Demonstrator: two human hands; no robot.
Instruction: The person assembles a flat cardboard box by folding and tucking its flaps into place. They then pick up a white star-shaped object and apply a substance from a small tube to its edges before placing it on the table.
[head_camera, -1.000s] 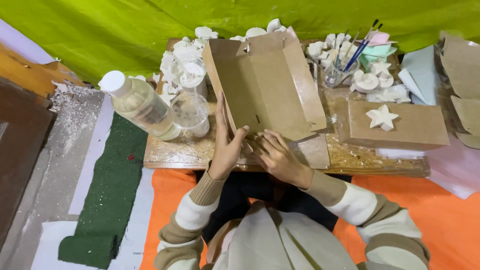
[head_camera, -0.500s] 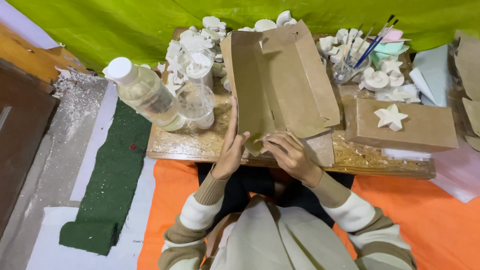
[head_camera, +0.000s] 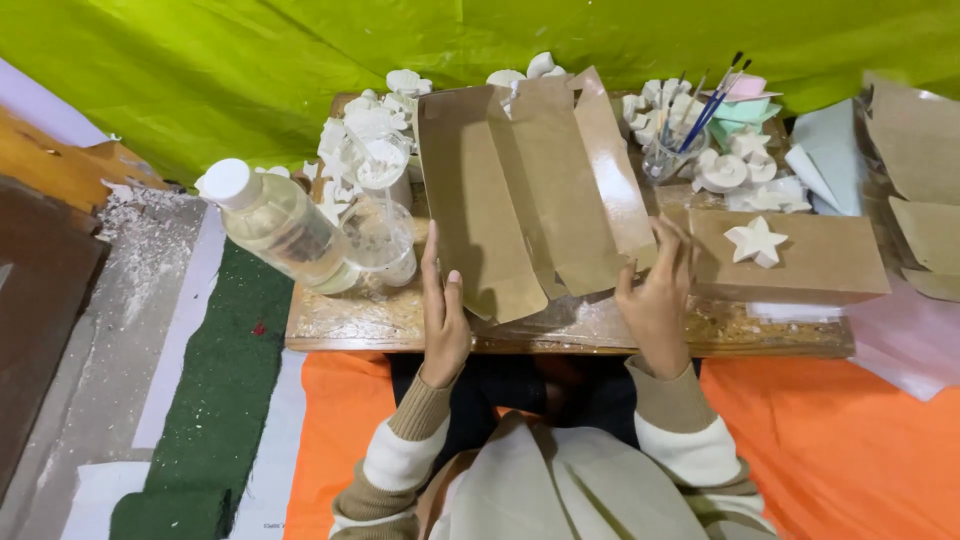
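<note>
Our left hand (head_camera: 445, 320) and right hand (head_camera: 655, 300) clamp the creased brown cardboard sheet (head_camera: 530, 195)'s lower edges, upright over the crowded surface (head_camera: 400, 322).

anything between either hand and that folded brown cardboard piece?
Nothing visible. The left hand touches the brown cardboard piece at its lower left edge, and the right hand touches its lower right edge. The plastic bottle sits off to the left, clear of both.
</note>
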